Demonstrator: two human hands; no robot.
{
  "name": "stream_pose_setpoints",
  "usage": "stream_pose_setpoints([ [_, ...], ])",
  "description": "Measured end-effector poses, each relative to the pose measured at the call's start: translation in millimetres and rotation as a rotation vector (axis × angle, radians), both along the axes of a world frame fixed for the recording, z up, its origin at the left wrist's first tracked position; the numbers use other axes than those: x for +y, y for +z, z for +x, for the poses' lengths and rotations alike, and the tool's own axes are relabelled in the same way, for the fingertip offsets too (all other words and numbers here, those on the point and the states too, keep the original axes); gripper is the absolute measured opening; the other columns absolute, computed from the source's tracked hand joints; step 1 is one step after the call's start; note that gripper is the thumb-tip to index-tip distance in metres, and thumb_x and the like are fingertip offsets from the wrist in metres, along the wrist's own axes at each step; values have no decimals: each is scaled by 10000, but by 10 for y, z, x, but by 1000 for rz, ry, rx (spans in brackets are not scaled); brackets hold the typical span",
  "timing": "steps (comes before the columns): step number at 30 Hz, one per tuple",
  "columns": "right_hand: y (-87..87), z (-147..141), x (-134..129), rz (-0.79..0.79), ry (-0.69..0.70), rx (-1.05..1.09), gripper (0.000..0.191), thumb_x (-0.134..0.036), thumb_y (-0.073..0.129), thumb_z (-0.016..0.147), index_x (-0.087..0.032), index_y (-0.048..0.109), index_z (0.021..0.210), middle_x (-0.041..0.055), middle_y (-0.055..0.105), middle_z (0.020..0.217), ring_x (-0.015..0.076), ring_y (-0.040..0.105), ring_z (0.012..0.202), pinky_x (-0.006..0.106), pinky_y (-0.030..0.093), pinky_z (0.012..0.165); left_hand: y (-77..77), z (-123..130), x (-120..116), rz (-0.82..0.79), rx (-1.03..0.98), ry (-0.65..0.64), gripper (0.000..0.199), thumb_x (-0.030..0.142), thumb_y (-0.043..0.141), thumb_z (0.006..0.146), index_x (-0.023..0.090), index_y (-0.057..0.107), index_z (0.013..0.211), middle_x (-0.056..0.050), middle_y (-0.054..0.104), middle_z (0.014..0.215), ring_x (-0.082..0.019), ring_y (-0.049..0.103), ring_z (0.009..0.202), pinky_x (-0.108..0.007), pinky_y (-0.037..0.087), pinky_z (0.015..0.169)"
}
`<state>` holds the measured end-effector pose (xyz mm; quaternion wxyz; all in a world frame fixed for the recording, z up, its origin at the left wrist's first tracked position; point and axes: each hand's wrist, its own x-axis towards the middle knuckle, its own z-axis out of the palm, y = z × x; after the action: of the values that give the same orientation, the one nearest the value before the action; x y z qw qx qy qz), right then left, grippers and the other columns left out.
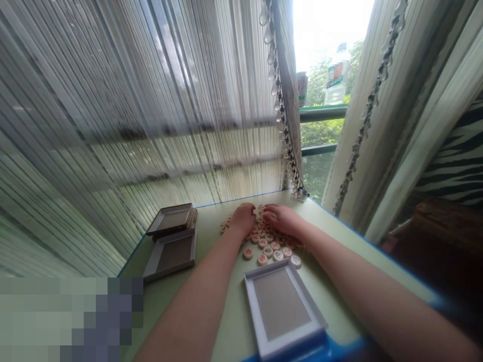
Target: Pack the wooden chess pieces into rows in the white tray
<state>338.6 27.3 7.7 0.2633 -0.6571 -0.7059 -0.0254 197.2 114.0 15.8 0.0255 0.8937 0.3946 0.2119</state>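
Observation:
Round pale wooden pieces (263, 242) with red or dark characters lie spread over the light green table (211, 221). My left hand (244, 219) rests on the left part of the pile, its fingers curled; what is under them is hidden. On the right part lies my right hand (281, 218), palm down with fingers spread over several pieces. A shallow open box (283, 304) with a grey inside and white rim sits at the near edge, just below the pieces.
Another shallow box (175, 251) and a folded board or stacked tray (171, 219) stand at the table's left. String curtains (188, 100) hang behind. A bottle (335, 80) and a can (302, 88) stand on the window ledge.

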Motion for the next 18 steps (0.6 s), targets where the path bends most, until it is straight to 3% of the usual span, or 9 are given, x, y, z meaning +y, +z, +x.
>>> stream_pose_setpoints([
  [9, -13, -29, -5, 26, 43, -71, 393, -397, 374, 878, -166, 643, 1049, 87, 617, 1142, 229, 534, 1062, 331, 397, 928, -11, 12, 46, 32, 31, -91, 232, 124, 507, 736, 178, 698, 856, -59, 671, 924, -164, 598, 899, -262, 443, 859],
  [13, 1, -19, -23, -5, 34, -86, 399, -402, 370, 881, -164, 643, 1049, 95, 618, 1137, 234, 536, 1058, 340, 395, 930, 22, 16, 23, -46, 6, -86, 254, 140, 520, 728, 198, 701, 896, -41, 687, 922, -159, 609, 891, -264, 450, 861],
  [18, 19, -31, -29, -14, 18, -80, 362, -384, 399, 874, -185, 648, 1045, 84, 614, 1148, 228, 533, 1060, 329, 395, 929, 74, -2, 87, -199, -177, -13, 337, 28, 483, 689, 167, 681, 924, -31, 699, 888, -125, 620, 853, -228, 469, 815],
])
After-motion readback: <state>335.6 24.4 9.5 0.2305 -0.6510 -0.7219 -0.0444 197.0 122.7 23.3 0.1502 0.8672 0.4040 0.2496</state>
